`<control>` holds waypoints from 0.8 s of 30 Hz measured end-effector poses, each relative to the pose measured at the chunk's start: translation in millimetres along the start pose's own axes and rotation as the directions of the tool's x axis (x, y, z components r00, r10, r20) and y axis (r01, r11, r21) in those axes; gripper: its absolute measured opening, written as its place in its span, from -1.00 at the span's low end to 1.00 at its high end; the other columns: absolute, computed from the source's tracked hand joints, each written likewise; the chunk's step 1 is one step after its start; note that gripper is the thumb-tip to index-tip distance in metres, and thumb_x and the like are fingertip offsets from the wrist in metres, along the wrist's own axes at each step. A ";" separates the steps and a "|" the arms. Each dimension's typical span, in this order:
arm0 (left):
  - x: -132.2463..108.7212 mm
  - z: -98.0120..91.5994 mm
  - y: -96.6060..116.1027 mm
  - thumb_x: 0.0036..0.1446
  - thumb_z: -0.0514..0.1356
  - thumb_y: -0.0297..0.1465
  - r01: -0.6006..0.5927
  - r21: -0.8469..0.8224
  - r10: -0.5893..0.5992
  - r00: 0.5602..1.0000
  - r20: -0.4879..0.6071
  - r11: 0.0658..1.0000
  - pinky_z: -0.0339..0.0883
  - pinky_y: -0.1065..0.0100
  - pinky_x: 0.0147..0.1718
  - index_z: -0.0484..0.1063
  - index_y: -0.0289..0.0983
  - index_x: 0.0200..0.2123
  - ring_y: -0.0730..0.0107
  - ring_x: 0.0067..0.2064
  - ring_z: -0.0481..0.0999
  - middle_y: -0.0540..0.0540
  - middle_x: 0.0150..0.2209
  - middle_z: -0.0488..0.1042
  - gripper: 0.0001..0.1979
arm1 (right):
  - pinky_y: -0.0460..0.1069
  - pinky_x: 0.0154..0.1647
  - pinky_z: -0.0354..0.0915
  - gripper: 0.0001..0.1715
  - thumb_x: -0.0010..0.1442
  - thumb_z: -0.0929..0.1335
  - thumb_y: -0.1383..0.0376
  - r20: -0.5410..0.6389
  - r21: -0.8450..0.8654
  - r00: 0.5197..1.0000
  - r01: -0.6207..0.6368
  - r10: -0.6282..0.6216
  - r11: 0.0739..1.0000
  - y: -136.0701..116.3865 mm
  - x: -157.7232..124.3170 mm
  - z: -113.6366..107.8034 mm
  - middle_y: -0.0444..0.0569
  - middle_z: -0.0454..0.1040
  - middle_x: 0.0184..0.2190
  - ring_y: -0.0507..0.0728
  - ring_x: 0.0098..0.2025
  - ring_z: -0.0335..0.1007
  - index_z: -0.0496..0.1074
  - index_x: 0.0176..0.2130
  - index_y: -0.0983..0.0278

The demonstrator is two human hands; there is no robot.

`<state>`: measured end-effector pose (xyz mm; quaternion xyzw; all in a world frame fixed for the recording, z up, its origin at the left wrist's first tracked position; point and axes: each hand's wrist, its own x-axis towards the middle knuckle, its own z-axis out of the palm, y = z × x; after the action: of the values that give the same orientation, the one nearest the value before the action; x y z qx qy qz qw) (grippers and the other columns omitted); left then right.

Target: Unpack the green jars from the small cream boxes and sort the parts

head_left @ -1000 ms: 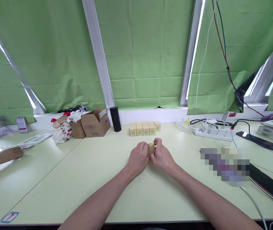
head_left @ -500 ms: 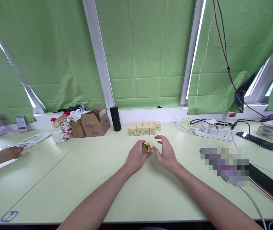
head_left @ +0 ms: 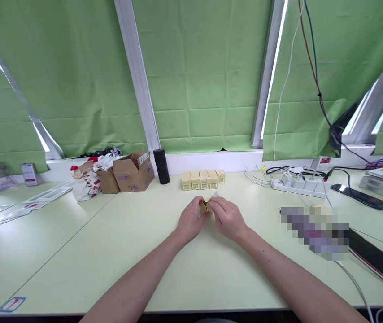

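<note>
A small tan cardboard box (head_left: pixel 203 208) with its top flaps raised is held above the table between my hands. My left hand (head_left: pixel 190 219) wraps round its left side, thumb in front. At the box's right edge, the fingers of my right hand (head_left: pixel 228 216) are bent together in a pinch on a flap. The box's inside is mostly hidden by my fingers. Beyond my hands stands a row of several similar small boxes (head_left: pixel 200 181), closed, with green-edged labels on their fronts.
A black cylinder (head_left: pixel 161 167), an open brown carton (head_left: pixel 133 172) and a white printed bag (head_left: pixel 86 185) stand at the back left. Clear plastic sheets (head_left: pixel 3 215) lie far left. On the right are a white power strip (head_left: pixel 299 186), cables and a dark flat device (head_left: pixel 361 197).
My right hand has moved left onto the box, its spread fingers closing at the flap. My left hand keeps its hold. Another person's hand at the far left has gone from view.
</note>
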<state>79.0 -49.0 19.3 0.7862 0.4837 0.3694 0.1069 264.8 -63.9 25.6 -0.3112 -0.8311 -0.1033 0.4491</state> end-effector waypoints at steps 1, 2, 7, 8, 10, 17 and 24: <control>0.0 0.7 -0.7 0.26 0.23 -0.35 -0.015 -0.001 0.015 1.000 -0.005 1.000 0.43 0.16 -0.10 0.26 -0.12 0.04 0.20 -0.07 0.56 -0.06 -0.04 0.53 -0.68 | 0.15 -0.04 0.49 -0.54 0.32 0.16 0.53 -0.031 -0.021 0.999 -0.041 0.041 0.999 4.9 -0.7 -1.0 0.13 0.56 -0.02 0.24 0.04 0.49 0.41 0.07 0.22; 0.0 1.3 -1.3 0.26 0.23 -0.35 -0.030 -0.001 0.030 1.000 -0.009 1.000 0.43 0.15 -0.07 0.26 -0.12 0.06 0.19 -0.05 0.56 -0.07 -0.02 0.52 -0.67 | 0.15 -0.02 0.48 -0.55 0.33 0.17 0.52 -0.058 -0.032 0.995 -0.083 0.081 0.996 9.5 -1.4 -1.9 0.13 0.55 -0.02 0.25 0.05 0.49 0.40 0.08 0.23; -0.2 3.0 -1.9 0.26 0.26 -0.36 -0.047 0.011 0.048 0.999 -0.027 0.999 0.45 0.15 -0.07 0.28 -0.13 0.06 0.21 -0.03 0.56 -0.06 0.00 0.52 -0.66 | 0.17 0.04 0.46 -0.55 0.36 0.17 0.50 -0.097 -0.071 0.975 -0.205 0.198 0.976 21.7 -3.0 -3.1 0.13 0.54 0.01 0.27 0.10 0.45 0.38 0.12 0.21; -0.2 3.1 -1.8 0.26 0.26 -0.36 -0.047 0.015 0.047 0.999 -0.024 0.999 0.45 0.15 -0.07 0.28 -0.13 0.05 0.21 -0.04 0.56 -0.06 -0.01 0.52 -0.67 | 0.18 0.06 0.45 -0.55 0.36 0.17 0.50 -0.086 -0.087 0.976 -0.207 0.200 0.974 22.3 -3.0 -2.4 0.14 0.53 0.02 0.28 0.11 0.44 0.39 0.12 0.22; -0.1 3.2 -1.9 0.26 0.26 -0.36 -0.048 0.020 0.049 0.999 -0.017 0.999 0.45 0.14 -0.06 0.29 -0.14 0.05 0.20 -0.03 0.56 -0.07 0.00 0.52 -0.67 | 0.20 0.06 0.46 -0.54 0.34 0.18 0.51 -0.047 -0.122 0.978 -0.209 0.205 0.970 23.2 -3.5 -0.4 0.14 0.51 0.05 0.29 0.10 0.44 0.40 0.12 0.23; 0.8 5.9 -6.7 0.32 0.22 -0.35 -0.081 -0.006 0.081 0.996 -0.023 0.997 0.44 0.06 0.09 0.23 -0.13 0.24 0.15 0.14 0.52 -0.15 0.17 0.47 -0.54 | 0.18 -0.04 0.48 -0.49 0.26 0.22 0.58 0.061 -0.187 0.972 -0.212 0.226 0.959 25.2 -8.1 5.7 0.14 0.47 0.10 0.30 0.11 0.41 0.43 0.09 0.21; 0.8 8.7 -10.9 0.32 0.22 -0.33 -0.043 -0.075 0.042 0.999 -0.014 0.996 0.40 0.00 0.16 0.09 -0.13 0.39 0.10 0.19 0.47 -0.23 0.24 0.40 -0.37 | 0.14 -0.11 0.47 -0.62 0.30 0.25 0.53 0.058 -0.154 0.971 -0.221 0.232 0.963 20.2 -5.6 3.2 0.13 0.46 0.07 0.30 0.12 0.38 0.47 -0.03 0.19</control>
<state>77.7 -41.1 7.9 0.7893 0.4533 0.3946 0.1258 277.2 -49.0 17.1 -0.4402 -0.7966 -0.1003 0.4020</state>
